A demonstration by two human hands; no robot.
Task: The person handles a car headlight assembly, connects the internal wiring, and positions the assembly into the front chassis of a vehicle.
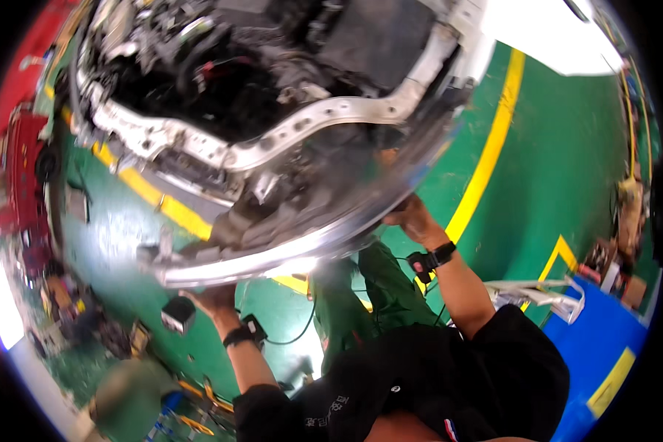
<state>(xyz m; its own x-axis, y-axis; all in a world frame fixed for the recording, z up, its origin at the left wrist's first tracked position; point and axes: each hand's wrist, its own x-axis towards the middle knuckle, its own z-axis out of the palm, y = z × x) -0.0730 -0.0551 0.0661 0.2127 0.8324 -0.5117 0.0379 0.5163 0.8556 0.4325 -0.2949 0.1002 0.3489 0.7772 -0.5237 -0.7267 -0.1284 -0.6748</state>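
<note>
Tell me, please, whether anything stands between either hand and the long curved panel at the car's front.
Nothing visible does: the left hand and the right hand are both at the curved panel's near edge, though blur and the panel itself partly hide their fingers.

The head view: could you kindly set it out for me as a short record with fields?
Left hand: at the near edge of a curved car part, toward its left end; fingers partly hidden
Right hand: grip on the same edge, farther right
Straps: dark, one on each wrist
Car: pale metal crossbar exposed at the front
Floor: green, with yellow lines
Sharpness: curved car part blurred
</note>
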